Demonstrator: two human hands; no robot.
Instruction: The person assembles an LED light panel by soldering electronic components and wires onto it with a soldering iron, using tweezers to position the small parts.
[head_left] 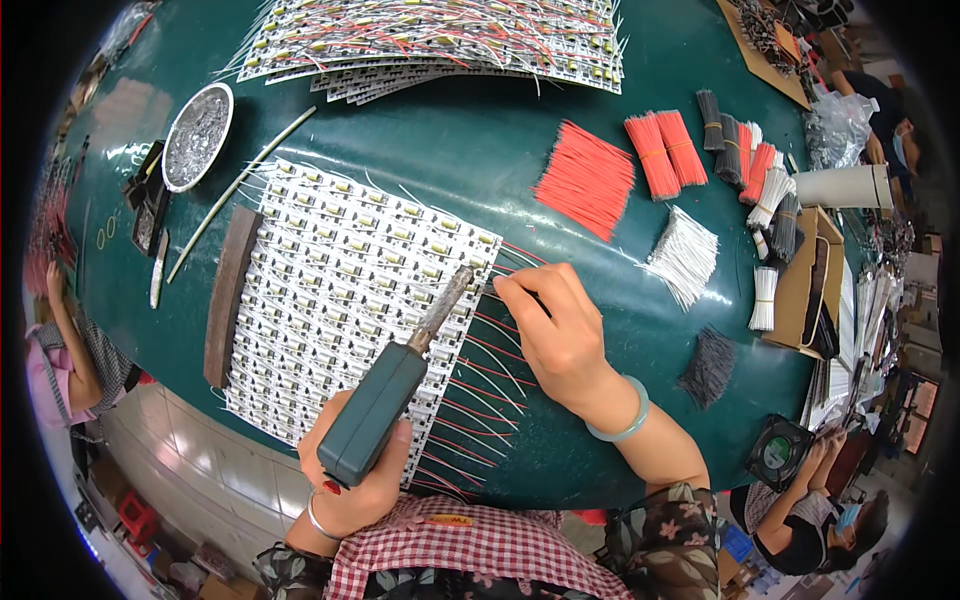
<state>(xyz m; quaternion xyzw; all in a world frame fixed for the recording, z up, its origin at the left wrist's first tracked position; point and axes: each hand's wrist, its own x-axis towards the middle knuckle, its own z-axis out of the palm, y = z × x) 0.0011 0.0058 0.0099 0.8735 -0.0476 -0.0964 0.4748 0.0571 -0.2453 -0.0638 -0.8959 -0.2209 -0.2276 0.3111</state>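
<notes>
From the head camera, the left hand (352, 478) is wrapped tight round the grey-green plastic handle of a soldering iron (400, 390), its metal tip angled far-right onto the right edge of a white panel of small circuit boards (340, 290) lying on the dark green table (480, 150). The right hand (555, 325) pinches a thin red wire (515, 255) against that edge, seemingly steadying it for the tip. Loose red wire bundles (588, 180) lie farther right, within reach.

table (480, 150) dark green | soldering iron (375, 415) teal handle | wire bundles (585, 180) red (others white, black) | apron (470, 550) red-white check
</notes>
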